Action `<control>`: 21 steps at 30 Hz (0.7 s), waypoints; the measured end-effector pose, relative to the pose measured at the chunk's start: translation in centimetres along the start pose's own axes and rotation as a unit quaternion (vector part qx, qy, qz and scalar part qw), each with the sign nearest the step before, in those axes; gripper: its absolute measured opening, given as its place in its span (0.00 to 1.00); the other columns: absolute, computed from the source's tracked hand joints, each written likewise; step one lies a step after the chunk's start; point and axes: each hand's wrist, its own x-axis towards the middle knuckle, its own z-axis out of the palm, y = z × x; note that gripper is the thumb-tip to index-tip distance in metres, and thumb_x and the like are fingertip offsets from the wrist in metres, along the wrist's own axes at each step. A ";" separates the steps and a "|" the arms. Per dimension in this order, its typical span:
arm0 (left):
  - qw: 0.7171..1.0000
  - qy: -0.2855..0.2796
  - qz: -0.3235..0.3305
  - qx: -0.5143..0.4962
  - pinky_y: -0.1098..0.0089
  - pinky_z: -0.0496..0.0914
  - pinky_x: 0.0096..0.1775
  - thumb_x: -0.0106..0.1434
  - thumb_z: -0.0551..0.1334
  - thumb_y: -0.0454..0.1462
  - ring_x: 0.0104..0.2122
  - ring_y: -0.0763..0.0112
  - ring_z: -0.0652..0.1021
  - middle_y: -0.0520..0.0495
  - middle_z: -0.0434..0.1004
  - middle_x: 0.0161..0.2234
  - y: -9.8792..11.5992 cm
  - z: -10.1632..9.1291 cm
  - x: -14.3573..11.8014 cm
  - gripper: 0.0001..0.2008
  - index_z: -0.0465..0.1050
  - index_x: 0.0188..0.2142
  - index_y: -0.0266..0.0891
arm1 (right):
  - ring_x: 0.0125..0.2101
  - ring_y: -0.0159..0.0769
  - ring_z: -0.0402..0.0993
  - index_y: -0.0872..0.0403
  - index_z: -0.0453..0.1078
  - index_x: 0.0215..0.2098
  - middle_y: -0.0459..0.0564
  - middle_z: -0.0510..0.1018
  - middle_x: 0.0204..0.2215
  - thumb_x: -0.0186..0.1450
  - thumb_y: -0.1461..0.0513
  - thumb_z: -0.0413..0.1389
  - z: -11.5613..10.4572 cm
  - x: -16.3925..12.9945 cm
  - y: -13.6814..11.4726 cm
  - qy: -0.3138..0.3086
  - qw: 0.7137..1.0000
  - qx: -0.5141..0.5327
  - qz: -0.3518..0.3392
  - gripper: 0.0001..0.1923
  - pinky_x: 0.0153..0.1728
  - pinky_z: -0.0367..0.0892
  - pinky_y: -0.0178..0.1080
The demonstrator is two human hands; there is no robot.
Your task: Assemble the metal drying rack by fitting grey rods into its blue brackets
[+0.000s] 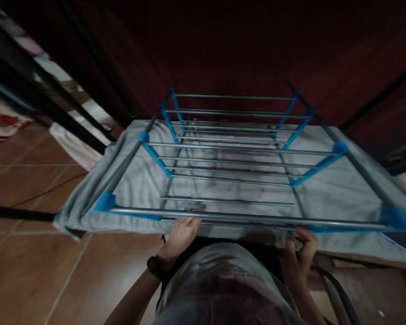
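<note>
Two hands pinch the near hem of the grey cloth (341,189) spread under the drying rack (237,153), left hand (181,234) and right hand (301,253) closed on it just below the rack's front bar (243,218); an uneven tug could, I judge, snag it on the rods.

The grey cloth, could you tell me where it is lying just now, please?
In the head view the grey cloth is spread beneath the rails of the drying rack, mid-frame, with both hands at its near edge: left hand, right hand.
</note>
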 end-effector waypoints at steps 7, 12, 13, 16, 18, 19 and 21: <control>0.904 0.211 -0.360 -0.092 0.62 0.74 0.41 0.70 0.56 0.38 0.38 0.62 0.77 0.44 0.76 0.37 -3.5 -1.7 -10.2 0.08 0.72 0.44 0.40 | 0.52 0.45 0.71 0.51 0.68 0.57 0.57 0.76 0.51 0.74 0.57 0.44 9.0 -0.7 -5.6 -0.396 0.824 -0.152 -0.375 0.18 0.55 0.64 0.49; 0.854 0.226 -0.403 -0.239 0.64 0.75 0.40 0.63 0.61 0.36 0.39 0.64 0.78 0.43 0.74 0.43 -6.1 -1.2 -8.9 0.15 0.70 0.49 0.40 | 0.51 0.42 0.74 0.47 0.62 0.63 0.53 0.77 0.52 0.75 0.59 0.43 11.9 -0.9 -9.1 -0.495 0.728 -0.252 -0.401 0.20 0.53 0.65 0.43; 0.856 0.214 -0.392 -0.259 0.63 0.75 0.41 0.61 0.61 0.36 0.40 0.64 0.78 0.44 0.74 0.43 -6.4 -0.9 -8.4 0.15 0.70 0.49 0.39 | 0.51 0.41 0.74 0.47 0.62 0.63 0.53 0.77 0.51 0.75 0.59 0.43 12.1 -0.9 -9.4 -0.511 0.716 -0.255 -0.401 0.20 0.53 0.65 0.43; 0.849 0.207 -0.376 -0.307 0.62 0.75 0.43 0.60 0.61 0.34 0.40 0.63 0.78 0.44 0.75 0.41 -7.1 0.0 -7.6 0.15 0.71 0.47 0.39 | 0.51 0.41 0.75 0.47 0.62 0.63 0.53 0.76 0.53 0.75 0.60 0.41 12.2 -0.9 -9.6 -0.536 0.707 -0.254 -0.384 0.20 0.52 0.66 0.42; 0.843 0.213 -0.378 -0.318 0.60 0.74 0.45 0.60 0.60 0.33 0.42 0.62 0.78 0.44 0.76 0.40 -7.3 0.4 -7.5 0.14 0.71 0.47 0.39 | 0.50 0.41 0.75 0.48 0.62 0.63 0.54 0.75 0.55 0.75 0.59 0.40 12.1 -1.1 -9.5 -0.542 0.714 -0.252 -0.364 0.21 0.50 0.68 0.41; 0.844 0.210 -0.378 -0.317 0.60 0.74 0.46 0.60 0.59 0.33 0.42 0.61 0.78 0.44 0.77 0.40 -7.4 0.4 -7.6 0.14 0.71 0.46 0.39 | 0.50 0.41 0.75 0.49 0.62 0.63 0.55 0.74 0.56 0.76 0.59 0.39 12.1 -1.2 -9.5 -0.544 0.717 -0.252 -0.357 0.21 0.50 0.68 0.42; 0.850 0.199 -0.380 -0.306 0.59 0.74 0.47 0.61 0.59 0.34 0.43 0.60 0.78 0.44 0.77 0.40 -7.6 0.4 -7.7 0.14 0.72 0.47 0.38 | 0.52 0.42 0.74 0.48 0.63 0.63 0.55 0.73 0.57 0.76 0.59 0.38 12.0 -1.3 -9.4 -0.545 0.720 -0.249 -0.351 0.22 0.50 0.69 0.43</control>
